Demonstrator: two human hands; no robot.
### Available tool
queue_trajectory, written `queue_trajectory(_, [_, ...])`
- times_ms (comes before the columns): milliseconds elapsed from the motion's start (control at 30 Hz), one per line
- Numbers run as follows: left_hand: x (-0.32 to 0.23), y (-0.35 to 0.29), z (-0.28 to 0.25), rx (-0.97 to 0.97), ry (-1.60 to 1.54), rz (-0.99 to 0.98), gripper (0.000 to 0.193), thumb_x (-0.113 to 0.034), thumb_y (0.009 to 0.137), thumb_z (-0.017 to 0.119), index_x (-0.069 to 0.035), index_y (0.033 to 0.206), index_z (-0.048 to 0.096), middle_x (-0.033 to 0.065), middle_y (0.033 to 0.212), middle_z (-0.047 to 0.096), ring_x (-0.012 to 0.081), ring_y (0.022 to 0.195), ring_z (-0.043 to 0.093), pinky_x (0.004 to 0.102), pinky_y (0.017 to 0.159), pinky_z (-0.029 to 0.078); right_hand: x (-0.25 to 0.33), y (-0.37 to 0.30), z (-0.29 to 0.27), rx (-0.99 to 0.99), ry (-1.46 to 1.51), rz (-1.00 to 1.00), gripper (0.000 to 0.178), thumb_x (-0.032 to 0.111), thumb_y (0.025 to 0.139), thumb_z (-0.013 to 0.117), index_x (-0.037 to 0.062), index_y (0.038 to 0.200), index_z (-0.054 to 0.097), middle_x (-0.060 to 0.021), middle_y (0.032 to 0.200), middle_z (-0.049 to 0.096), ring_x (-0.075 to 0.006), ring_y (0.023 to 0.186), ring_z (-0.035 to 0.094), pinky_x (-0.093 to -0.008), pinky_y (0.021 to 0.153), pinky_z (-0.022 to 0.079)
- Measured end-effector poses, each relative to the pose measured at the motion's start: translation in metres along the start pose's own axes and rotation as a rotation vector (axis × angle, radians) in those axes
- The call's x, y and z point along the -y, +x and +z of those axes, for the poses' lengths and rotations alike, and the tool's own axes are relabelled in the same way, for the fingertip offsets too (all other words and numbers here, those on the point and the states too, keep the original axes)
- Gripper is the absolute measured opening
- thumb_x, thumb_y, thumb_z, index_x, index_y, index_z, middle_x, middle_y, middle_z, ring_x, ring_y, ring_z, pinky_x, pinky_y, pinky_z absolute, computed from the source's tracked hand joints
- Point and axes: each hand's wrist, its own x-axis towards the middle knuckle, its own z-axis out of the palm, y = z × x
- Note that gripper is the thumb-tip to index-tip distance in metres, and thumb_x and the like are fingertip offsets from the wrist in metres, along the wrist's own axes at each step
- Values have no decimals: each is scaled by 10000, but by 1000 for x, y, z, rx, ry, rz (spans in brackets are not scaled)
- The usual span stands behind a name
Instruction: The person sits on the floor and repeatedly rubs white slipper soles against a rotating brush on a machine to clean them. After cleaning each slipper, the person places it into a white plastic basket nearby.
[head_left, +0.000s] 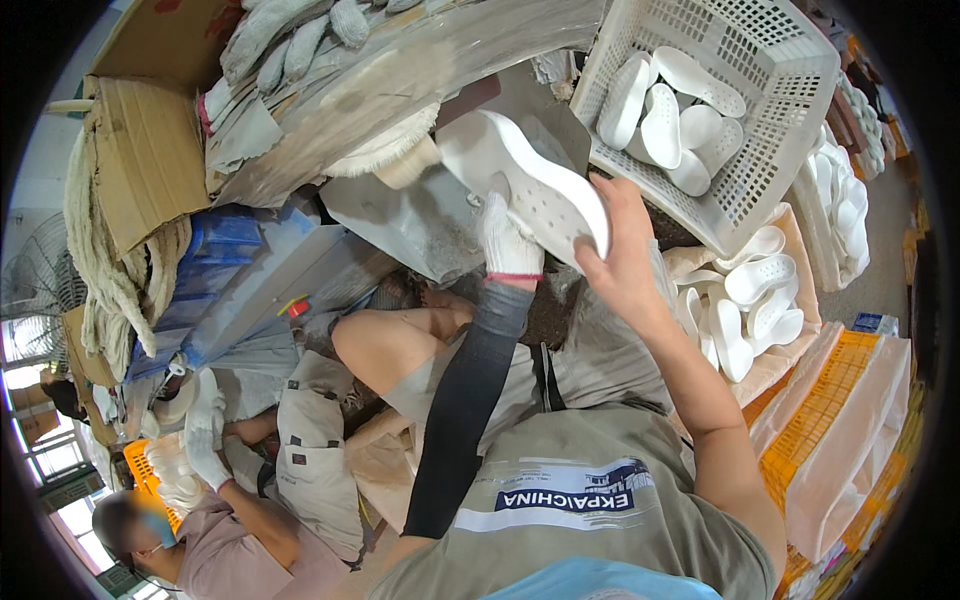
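Bright windows (58, 460) and a caged fan (48, 262) at far left, grey floor (888, 270) at right.

L gloved fingers (494, 212), R bare fingers (592, 262) hold wht perf. sole (535, 178).

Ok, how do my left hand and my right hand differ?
Your left hand wears a white glove; your right hand is bare. Behind the left comes a black sleeve; behind the right, a bare forearm. The left is near the middle of the white sole; the right grips one end. Both hands touch the sole.
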Motion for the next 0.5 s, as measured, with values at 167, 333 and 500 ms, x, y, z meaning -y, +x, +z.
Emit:
queue_trajectory(167, [0,51,-4,232,91,158,518,-358,1062,476,7,1430,482,185,1384,592,346,1243,587,497,1110,450,-34,27,45,111,14,322,612,88,867,640,-33,1427,427,-335,1158,651,-506,1081,638,-507,942,510])
queue_trajectory(333, [-33,111,-39,153,188,147,393,-271,1046,492,8,1314,564,174,1261,654,328,1109,652,458,1000,522,-66,69,110,164,6,402,642,183,867,646,-18,1436,427,-350,1064,682,-509,1039,656,-502,926,513])
queue_trajectory(500, [-56,84,-56,27,297,215,364,-250,1047,484,37,1215,630,152,1119,697,275,1015,672,394,929,548,-15,22,75,303,331,460,751,259,855,751,-54,1443,402,-331,1284,604,-471,1202,595,-493,1004,497])
